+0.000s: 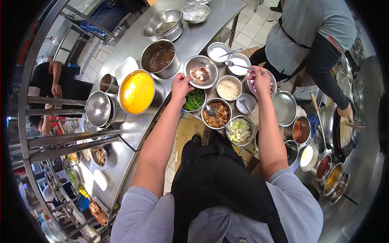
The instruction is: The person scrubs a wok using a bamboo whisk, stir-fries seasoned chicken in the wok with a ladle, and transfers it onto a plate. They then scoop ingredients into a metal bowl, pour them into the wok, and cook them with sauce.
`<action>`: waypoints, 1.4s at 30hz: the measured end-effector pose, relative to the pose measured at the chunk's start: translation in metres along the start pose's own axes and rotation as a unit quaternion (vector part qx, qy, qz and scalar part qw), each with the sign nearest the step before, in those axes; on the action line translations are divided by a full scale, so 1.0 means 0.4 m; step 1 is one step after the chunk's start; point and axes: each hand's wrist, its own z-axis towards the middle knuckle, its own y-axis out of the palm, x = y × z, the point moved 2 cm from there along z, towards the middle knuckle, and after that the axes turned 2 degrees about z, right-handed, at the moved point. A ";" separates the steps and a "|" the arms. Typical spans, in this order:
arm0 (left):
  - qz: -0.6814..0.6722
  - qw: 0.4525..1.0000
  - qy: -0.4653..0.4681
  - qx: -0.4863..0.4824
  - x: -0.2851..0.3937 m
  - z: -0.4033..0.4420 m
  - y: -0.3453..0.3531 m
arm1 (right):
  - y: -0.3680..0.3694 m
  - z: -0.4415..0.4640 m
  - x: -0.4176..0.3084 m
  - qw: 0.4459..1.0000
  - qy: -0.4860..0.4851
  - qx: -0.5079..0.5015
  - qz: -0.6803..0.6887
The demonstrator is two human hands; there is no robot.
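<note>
My left hand [181,86] grips the near left rim of a small metal bowl [211,69] with white powder and red-brown seasoning in its bottom. In my right hand [260,80] is a metal spoon [241,67], its tip over a container of white powder [240,70]. Chopped purple onion [253,86] shows in a bowl partly hidden behind that hand. Around the hands stand a pale crumbly ingredient [228,89], chopped green leaves [195,99], browned diced pieces [216,114] with a spoon, and pale green chopped vegetable [241,130].
On the left steel counter [125,52] are a pot of yellow liquid [137,92] and a pot of dark sauce [160,60]. A metal rack [73,140] crosses the left side. A co-worker [298,42] works over a wok [339,129] at right.
</note>
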 end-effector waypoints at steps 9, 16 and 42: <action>-0.107 0.993 -0.039 0.018 -0.060 -0.183 -0.201 | 0.209 0.018 0.170 0.937 -0.170 -0.069 -0.298; -0.124 0.985 -0.114 0.030 -0.152 -0.348 -0.338 | 0.275 -0.010 0.222 0.887 -0.193 -0.089 -0.411; -0.149 0.977 -0.034 -0.147 -0.032 -0.253 -0.266 | 0.039 -0.469 0.239 0.785 -0.034 0.041 -0.618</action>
